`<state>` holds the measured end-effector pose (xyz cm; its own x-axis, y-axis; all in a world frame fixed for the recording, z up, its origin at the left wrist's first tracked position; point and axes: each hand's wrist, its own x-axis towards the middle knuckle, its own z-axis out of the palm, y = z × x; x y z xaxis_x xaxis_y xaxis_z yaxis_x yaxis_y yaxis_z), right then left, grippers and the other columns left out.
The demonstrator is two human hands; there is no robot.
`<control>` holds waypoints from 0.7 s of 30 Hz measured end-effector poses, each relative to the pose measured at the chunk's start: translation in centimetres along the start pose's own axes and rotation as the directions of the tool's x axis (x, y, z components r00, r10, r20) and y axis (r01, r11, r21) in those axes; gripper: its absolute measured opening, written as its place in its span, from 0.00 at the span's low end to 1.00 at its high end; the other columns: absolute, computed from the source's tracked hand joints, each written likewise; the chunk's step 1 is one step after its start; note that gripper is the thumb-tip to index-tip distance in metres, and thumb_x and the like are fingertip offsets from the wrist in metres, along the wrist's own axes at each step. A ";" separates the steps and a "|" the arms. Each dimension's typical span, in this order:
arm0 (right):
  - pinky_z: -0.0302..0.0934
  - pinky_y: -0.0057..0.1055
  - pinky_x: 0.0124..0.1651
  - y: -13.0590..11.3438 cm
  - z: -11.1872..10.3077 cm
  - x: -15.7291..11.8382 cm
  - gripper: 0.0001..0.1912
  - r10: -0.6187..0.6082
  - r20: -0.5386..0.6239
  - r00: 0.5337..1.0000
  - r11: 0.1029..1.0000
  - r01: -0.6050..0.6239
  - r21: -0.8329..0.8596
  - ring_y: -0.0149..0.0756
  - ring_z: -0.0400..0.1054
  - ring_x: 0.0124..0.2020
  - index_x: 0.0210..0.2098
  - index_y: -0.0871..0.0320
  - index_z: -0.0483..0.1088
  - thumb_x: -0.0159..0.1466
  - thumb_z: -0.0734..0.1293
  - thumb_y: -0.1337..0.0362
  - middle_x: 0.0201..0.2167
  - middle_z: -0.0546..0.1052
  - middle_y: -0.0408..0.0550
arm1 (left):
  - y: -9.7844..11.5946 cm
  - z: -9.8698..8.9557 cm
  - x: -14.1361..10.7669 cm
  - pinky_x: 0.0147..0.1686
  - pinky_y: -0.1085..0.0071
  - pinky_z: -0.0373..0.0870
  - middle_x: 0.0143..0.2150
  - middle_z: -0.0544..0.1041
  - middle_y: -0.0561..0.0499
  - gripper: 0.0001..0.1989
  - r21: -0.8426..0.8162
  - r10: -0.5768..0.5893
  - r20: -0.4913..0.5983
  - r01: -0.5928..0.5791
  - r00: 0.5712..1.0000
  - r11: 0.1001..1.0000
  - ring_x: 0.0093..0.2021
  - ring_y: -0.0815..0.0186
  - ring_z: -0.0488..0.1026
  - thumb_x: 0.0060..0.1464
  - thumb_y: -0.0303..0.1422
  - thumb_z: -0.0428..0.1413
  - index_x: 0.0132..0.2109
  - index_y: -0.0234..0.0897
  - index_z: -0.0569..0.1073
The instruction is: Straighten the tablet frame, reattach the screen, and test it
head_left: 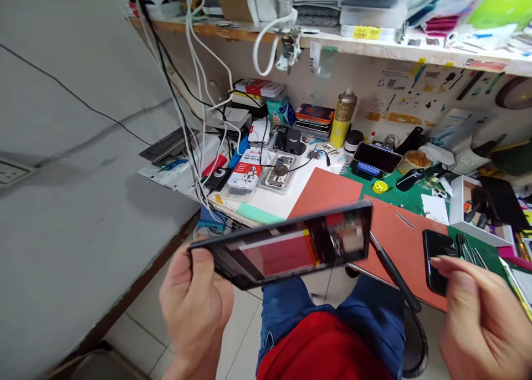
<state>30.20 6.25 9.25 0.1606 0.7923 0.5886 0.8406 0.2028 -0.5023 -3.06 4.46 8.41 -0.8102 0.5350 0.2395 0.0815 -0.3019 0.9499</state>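
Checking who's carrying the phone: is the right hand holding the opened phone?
No, the left hand alone holds the opened phone by its end, while the right hand reaches toward a black phone on the orange mat.

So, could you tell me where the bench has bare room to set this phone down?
The orange mat is mostly bare between the opened phone and the black phone near your right hand. The back row around the spray can is crowded, as is the cabled left corner.
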 end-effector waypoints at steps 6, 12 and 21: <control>0.68 0.49 0.49 7.8 8.4 -1.9 0.37 0.017 0.497 0.868 0.966 0.113 -0.231 0.59 0.75 0.47 0.53 0.59 0.71 0.74 0.52 0.33 0.44 0.77 0.62 | -5.2 4.6 4.3 0.53 0.67 0.75 0.40 0.76 0.55 0.18 -0.001 0.301 -0.146 -0.304 0.943 0.953 0.43 0.67 0.76 0.65 0.51 0.63 0.46 0.40 0.74; 0.63 0.40 0.40 8.8 10.8 -2.1 0.21 0.064 0.572 0.818 0.947 0.131 -0.293 0.51 0.74 0.41 0.39 0.52 0.65 0.79 0.52 0.46 0.37 0.75 0.53 | -11.3 6.7 5.0 0.47 0.68 0.73 0.40 0.75 0.52 0.19 0.108 0.312 -0.043 -0.306 0.949 0.946 0.41 0.66 0.75 0.69 0.51 0.57 0.48 0.38 0.73; 0.57 0.35 0.30 7.2 8.7 -1.7 0.15 0.116 0.603 0.789 0.967 0.048 -0.249 0.46 0.75 0.26 0.41 0.52 0.65 0.78 0.57 0.50 0.27 0.78 0.47 | -14.7 7.8 3.9 0.49 0.66 0.75 0.44 0.79 0.46 0.19 0.207 0.321 0.004 -0.315 0.947 0.926 0.47 0.62 0.80 0.72 0.50 0.54 0.51 0.37 0.74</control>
<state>31.45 11.38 -0.92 -0.0874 0.9959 0.0241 0.9497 0.0906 -0.2999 -2.91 17.17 -3.02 -0.7387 0.4134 0.5323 0.4506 -0.2844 0.8462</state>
